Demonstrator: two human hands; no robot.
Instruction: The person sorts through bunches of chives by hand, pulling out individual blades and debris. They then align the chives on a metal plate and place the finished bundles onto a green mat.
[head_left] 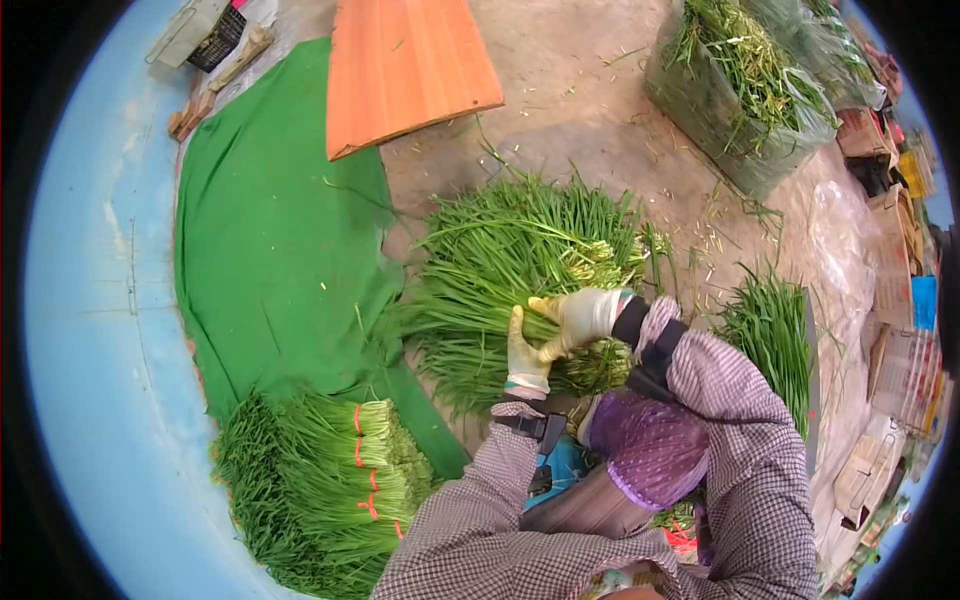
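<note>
A large heap of long green leafy stalks (510, 240) lies on the floor in front of me, its pale stem ends toward the right. My left hand (527, 352), in a whitish-yellow glove, rests at the near side of the heap with thumb and fingers apart. Against it is my right hand (578, 318), also gloved, reaching in from the right over the stalks. Its fingers curve down at the leaves; whether stalks are gripped in them is hidden. Bundles tied with red bands (375, 475) lie at the lower left.
A green cloth (290, 230) covers the floor at left, with an orange board (410, 75) above it. Clear bags of stalks (740, 90) stand at the upper right. More stalks (770, 335) lie right of my arm. Boxes line the far right; a blue wall (100, 270) bounds the left.
</note>
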